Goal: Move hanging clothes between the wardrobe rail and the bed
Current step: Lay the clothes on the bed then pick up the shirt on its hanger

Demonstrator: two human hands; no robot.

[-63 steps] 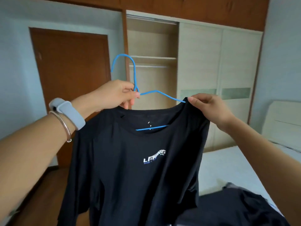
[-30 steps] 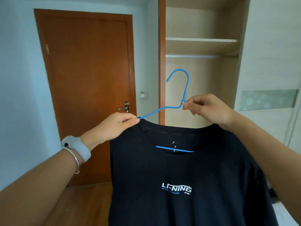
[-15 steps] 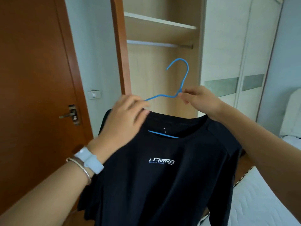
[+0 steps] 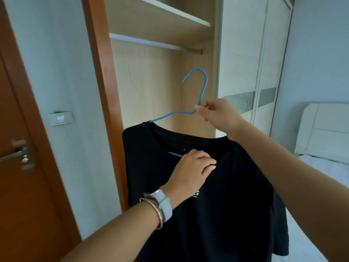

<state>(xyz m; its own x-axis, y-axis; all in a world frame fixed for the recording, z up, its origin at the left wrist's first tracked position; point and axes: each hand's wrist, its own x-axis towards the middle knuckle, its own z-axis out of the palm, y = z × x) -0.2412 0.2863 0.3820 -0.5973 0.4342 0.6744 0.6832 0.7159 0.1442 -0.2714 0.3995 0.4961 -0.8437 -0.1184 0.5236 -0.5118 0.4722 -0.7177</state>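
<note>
A black T-shirt (image 4: 222,214) hangs on a blue wire hanger (image 4: 203,86) in front of the open wardrobe. My right hand (image 4: 217,115) pinches the hanger at the base of its hook and holds it up. My left hand (image 4: 190,170) grips the front of the shirt's collar, fingers curled over the neckline, covering part of the hanger's lower bar and the white logo. The wardrobe rail (image 4: 154,43) runs empty under the shelf, above and left of the hook.
A brown door (image 4: 20,167) with a metal handle stands at the left, a wall switch (image 4: 60,118) beside it. White sliding wardrobe doors (image 4: 251,59) are to the right. The bed (image 4: 321,161) with its white headboard lies at the far right.
I have stepped closer to the wardrobe. My left hand let go of the hanger's shoulder and moved down to grip the collar. My right hand keeps hold of the hanger neck.
</note>
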